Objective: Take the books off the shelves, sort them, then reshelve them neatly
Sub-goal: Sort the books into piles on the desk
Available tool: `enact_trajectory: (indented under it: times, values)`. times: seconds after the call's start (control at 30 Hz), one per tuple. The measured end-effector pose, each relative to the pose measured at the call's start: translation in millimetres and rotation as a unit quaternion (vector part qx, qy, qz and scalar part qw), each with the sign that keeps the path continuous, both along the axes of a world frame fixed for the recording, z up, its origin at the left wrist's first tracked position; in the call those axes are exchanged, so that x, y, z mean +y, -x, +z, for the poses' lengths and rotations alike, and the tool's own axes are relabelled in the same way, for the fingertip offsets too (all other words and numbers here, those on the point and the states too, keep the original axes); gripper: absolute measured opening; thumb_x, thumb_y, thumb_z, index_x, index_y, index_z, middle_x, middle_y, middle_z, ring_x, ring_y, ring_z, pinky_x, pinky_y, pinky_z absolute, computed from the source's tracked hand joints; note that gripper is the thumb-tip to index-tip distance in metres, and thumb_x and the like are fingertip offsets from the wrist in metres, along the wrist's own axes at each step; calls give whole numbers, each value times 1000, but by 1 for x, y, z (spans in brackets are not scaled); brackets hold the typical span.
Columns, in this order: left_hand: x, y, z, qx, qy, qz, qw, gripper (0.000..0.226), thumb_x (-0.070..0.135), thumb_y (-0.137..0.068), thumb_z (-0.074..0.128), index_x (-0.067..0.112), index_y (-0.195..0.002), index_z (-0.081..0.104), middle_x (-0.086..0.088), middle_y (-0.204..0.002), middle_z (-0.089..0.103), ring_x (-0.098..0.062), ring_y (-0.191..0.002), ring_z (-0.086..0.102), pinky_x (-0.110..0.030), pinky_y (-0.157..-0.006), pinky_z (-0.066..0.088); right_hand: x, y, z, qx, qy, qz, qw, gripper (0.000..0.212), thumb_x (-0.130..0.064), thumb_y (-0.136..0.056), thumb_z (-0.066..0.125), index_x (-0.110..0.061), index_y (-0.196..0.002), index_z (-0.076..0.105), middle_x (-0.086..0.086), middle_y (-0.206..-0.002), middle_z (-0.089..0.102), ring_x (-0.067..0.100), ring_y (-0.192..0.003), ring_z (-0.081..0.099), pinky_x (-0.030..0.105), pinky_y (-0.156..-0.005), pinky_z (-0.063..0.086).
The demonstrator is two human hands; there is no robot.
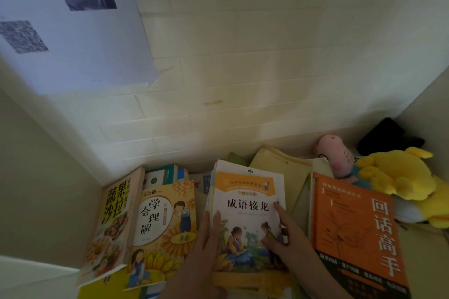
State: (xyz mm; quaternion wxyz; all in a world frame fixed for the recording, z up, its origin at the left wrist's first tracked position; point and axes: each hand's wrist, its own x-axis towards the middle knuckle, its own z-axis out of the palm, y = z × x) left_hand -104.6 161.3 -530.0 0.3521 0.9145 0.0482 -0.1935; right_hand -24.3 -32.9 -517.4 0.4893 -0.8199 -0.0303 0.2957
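Held item: 成语接龙 storybook (247,204), cover up, title upright to the viewer, low in the centre of the view.
Left hand: left hand (206,247) gripped the storybook's left edge; fingers (215,217) curled onto the cover rim, pointing away from the person.
Right hand: right hand (289,247) gripped the right edge; one of its fingers (279,209) lay along that edge and the thumb pressed on the cover picture.
Under the storybook: stack of thin books (243,165), its far edges showing beyond the storybook's top (number not countable).
Left neighbour: 学会理解 picture book (165,226), flat, cover up, just beside the left hand.
Far left: 蔬果沙拉 cookbook (111,221), cover up, tilted, its right edge overlapping the picture book.
Behind those two: green-and-white books (165,175), partly hidden.
Right neighbour: orange 回话高手 book (352,233), cover up, on top of other books, just beside the right hand.
Behind centre: cream folders (279,165), lying near the wall.
Toys: pink plush toy (335,155) and yellow plush toy (401,175), touching each other, beyond the orange book.
Corner: black object (384,136), blurred, kind not determinable.
Backdrop: pale tiled wall (243,56) with a white sheet (80,43) carrying two dark printed squares.
Support: pale surface (422,250) (bed, shelf or counter, could not tell).
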Motion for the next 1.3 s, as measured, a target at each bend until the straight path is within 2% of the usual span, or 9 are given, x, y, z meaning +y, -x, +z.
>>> enact_trajectory:
  times: [0.17,0.27,0.4,0.53,0.63,0.77,0.9,1.07,1.3]
  values:
    - [4,-3,0,22,4,-3,1000,125,37,-78,75,40,-118,-43,17,-139,-39,-17,-146,12,-18,-94,41,5,-1,0,12,-2,-29,1000,77,-8,-91,63,-28,-151,20,27,-138,44,39,-125,43,42,-100,38]
    - [1,-1,-3,31,23,12,999,124,31,-81,73,41,-114,-46,18,-138,-40,-14,-138,32,-7,-67,43,6,-1,2,16,-20,-33,999,83,-4,-90,62,-27,-153,13,13,-147,39,33,-128,43,37,-104,39]
    - [0,0,-4,27,8,26,999,127,31,-80,75,42,-112,-48,19,-140,-34,-14,-125,46,-20,-81,49,9,-2,5,13,-45,-35,998,88,0,-88,63,-27,-153,10,-5,-148,37,22,-131,43,29,-105,36]
    - [8,-2,2,-7,127,55,990,135,30,-75,80,63,-111,-46,13,-150,-18,-5,-141,0,-1,-103,13,3,-10,2,67,-117,-96,986,84,-4,-86,67,-29,-151,21,-9,-128,55,25,-115,60,34,-94,49]
    - [15,-8,11,20,219,140,966,114,61,-67,67,59,-126,-30,16,-146,21,-1,-131,35,-4,-95,29,4,-14,1,77,-141,-141,977,47,-9,-92,62,-27,-131,43,-7,-104,69,50,-113,52,50,-93,48]
    - [6,-11,13,6,247,167,954,104,59,-74,66,46,-140,-13,22,-130,35,14,-106,41,3,-72,37,14,-8,2,52,-119,-102,986,37,-13,-90,64,-36,-116,53,-5,-122,63,14,-112,57,32,-94,49]
    - [26,-14,15,16,296,218,930,92,50,-84,60,36,-149,-5,22,-125,49,13,-98,52,-10,-87,42,13,-9,-1,48,-128,-104,985,40,-14,-89,66,-41,-112,49,-9,-122,59,15,-119,52,41,-106,43]
    - [61,-19,-13,-32,84,254,963,65,36,-95,52,28,-149,18,5,-147,36,-14,-133,37,-35,-110,33,15,-12,-2,17,-113,-95,989,35,-15,-94,58,-32,-122,46,-16,-113,57,5,-103,54,16,-78,46]
    - [107,-76,-44,-25,-214,134,967,75,40,-92,56,22,-151,13,-5,-159,8,-24,-147,2,-43,-118,3,14,-7,-5,20,-111,-106,988,53,-19,-93,60,-24,-141,39,-6,-130,48,13,-118,44,37,-106,39]
